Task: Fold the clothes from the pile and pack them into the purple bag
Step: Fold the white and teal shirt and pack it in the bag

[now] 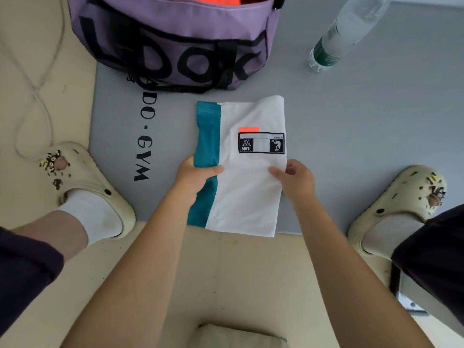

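Observation:
A folded white garment (246, 187) with a teal side panel and a black "TEAM" patch lies on the grey mat (351, 136). My left hand (194, 175) grips its teal left edge, thumb on top. My right hand (295, 179) pinches its white right edge. Beyond the garment stands the purple bag (175, 41) with black lettering, its top open and something orange (200, 0) showing inside. No clothes pile is in view.
A clear plastic water bottle (336, 43) with a green label lies on the mat at the far right. My feet in cream clogs (85, 182) (399, 204) flank the mat. A pale cord (37, 91) loops on the beige floor at left.

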Action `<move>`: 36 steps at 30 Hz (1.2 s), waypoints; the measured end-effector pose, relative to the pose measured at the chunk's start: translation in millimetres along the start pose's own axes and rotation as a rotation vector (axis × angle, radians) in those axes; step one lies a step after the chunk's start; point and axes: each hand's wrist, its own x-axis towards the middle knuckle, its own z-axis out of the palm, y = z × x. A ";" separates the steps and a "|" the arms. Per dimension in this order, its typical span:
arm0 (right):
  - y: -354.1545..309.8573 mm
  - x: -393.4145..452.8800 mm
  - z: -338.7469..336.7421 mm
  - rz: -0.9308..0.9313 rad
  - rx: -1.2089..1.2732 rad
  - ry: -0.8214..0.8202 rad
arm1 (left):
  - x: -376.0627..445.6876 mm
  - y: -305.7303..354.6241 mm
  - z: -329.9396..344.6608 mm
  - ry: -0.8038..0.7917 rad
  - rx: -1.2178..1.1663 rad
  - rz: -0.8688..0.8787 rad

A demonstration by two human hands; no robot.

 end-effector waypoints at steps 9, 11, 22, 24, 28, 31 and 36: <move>-4.1 -7.7 -25.7 -0.045 0.331 -0.233 | 3.5 9.8 -21.4 -0.013 -0.103 0.053; -6.9 -8.7 -28.0 -0.080 0.348 -0.212 | 1.6 9.1 -22.4 0.080 -0.110 0.107; -28.6 -11.5 -34.2 -0.302 0.051 -0.376 | -9.2 28.4 -27.5 -0.199 0.331 0.307; -30.1 -13.0 -32.6 -0.335 -0.066 -0.311 | -9.5 29.7 -24.2 -0.116 0.518 0.369; -34.9 -8.3 -33.7 -0.452 -0.392 -0.175 | -7.2 27.6 -21.3 0.064 0.666 0.485; -41.7 -6.3 -32.2 -0.554 -0.559 -0.073 | -8.2 27.4 -20.1 0.114 0.789 0.577; -59.3 -8.5 -45.6 -0.765 -0.619 -0.045 | -13.8 42.9 -23.1 0.167 0.886 0.746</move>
